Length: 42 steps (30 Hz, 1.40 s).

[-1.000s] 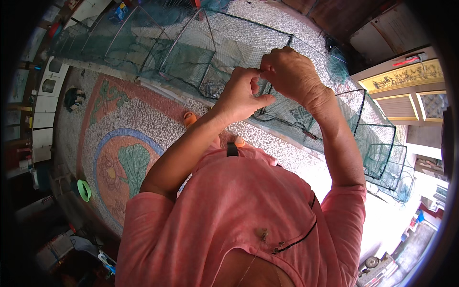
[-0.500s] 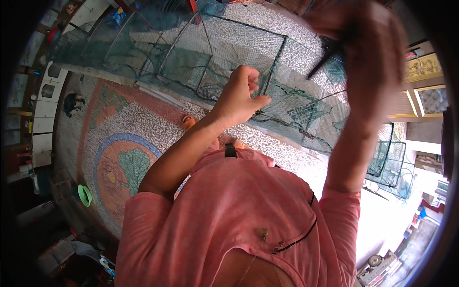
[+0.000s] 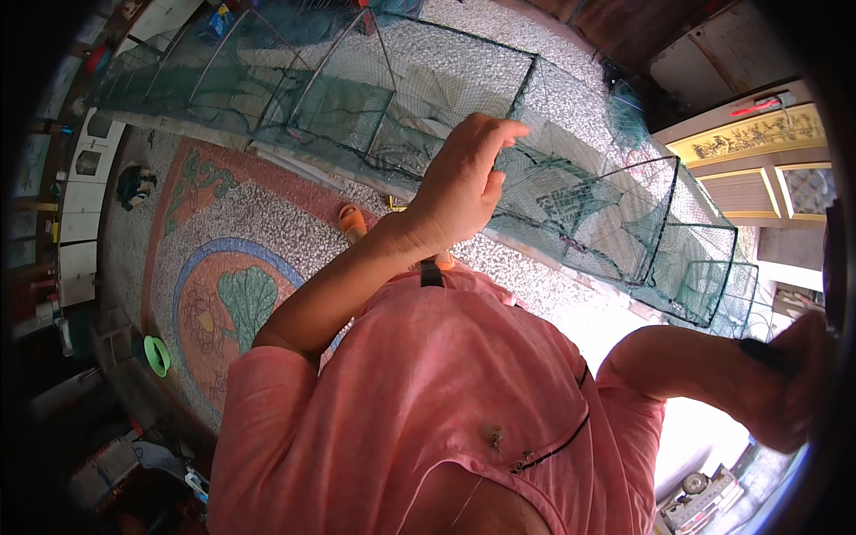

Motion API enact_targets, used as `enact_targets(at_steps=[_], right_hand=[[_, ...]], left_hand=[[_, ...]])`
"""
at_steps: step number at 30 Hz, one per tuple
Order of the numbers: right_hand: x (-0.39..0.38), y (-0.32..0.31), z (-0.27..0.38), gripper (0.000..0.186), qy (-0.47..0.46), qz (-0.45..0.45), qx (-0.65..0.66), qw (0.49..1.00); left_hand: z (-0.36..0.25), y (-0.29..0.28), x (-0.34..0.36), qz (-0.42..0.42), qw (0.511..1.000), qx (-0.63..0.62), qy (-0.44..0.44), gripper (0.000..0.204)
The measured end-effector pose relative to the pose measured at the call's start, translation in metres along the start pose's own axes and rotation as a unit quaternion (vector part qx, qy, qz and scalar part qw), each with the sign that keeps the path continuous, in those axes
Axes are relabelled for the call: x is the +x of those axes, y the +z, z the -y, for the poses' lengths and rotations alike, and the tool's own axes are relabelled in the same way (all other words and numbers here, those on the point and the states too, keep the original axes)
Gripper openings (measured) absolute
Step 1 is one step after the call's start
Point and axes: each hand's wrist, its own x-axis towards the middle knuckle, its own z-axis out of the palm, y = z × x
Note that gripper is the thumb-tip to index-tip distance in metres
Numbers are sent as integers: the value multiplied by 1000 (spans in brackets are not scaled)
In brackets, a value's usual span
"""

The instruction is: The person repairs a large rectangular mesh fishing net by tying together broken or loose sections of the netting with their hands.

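1. Netting of a long green mesh trap (image 3: 562, 201) stretches across the scene from far left to right, its panels held out by dark frames; it lies just beyond the person's body.
2. Left hand (image 3: 459, 183) is over the trap's near side, close to a dark frame bar (image 3: 524, 86). Its fingers are bent and moderately parted, thumb standing off the forefinger; nothing shows in that gap, though a fine strand might be too thin to see.
3. Right hand (image 3: 792, 392) is out at the right edge, in shadow, well apart from the netting. I cannot tell how its fingers stand or what they hold; something black (image 3: 769, 355) shows against it.
4. To work well here, I would have the left fingers steady the mesh beside the bar, so that a wide right-arm reach does not drag it.
5. Any strand is best drawn evenly, clear of neighbouring meshes where it could snag.
6. Footing matters too: an orange slipper (image 3: 352, 218) is on the speckled floor (image 3: 294, 214) just short of the trap, so stand steady.
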Motion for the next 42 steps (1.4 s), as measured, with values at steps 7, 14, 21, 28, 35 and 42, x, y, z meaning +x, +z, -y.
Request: enact_targets(at_steps=[7, 14, 21, 28, 35, 42], right_hand=[[-9, 19, -119, 15, 159, -33, -484, 860], [-32, 17, -177, 5, 213, 82, -622, 749], [-44, 18, -205, 8, 217, 36, -548, 807], [-38, 45, -235, 16, 198, -59, -498, 842], [-13, 47, -229, 10, 145, 174, -693, 684], [16, 92, -248, 17, 156, 23, -291, 944]], left_hand=[[-3, -5, -9, -13, 995, 88, -33, 26], [-2, -8, -8, -35, 987, 146, -55, 26], [13, -8, -9, -2, 985, 90, -148, 36], [24, -3, -10, -2, 975, 61, -212, 38], [20, -9, -8, 31, 975, 32, -218, 39], [51, 11, -21, -9, 961, -146, -236, 50]])
